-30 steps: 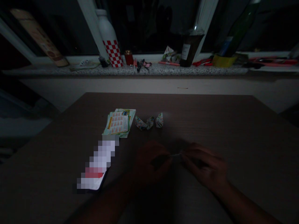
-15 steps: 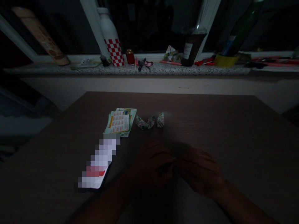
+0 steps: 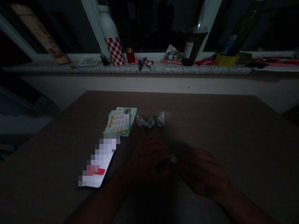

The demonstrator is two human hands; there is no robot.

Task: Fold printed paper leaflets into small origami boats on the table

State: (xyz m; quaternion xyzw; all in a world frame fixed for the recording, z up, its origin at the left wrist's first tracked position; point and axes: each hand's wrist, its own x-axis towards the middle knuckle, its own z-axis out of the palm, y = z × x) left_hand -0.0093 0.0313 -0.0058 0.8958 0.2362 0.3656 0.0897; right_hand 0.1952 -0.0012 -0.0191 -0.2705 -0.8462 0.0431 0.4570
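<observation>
Small pale piece lies between left fingers and right fingers

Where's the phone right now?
In the head view, the phone lies on the table, left of the left hand, the paper stack just beyond.

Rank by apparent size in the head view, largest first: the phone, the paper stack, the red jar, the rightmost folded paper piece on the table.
1. Phone
2. Paper stack
3. Red jar and rightmost folded paper piece: too alike to rank
</observation>
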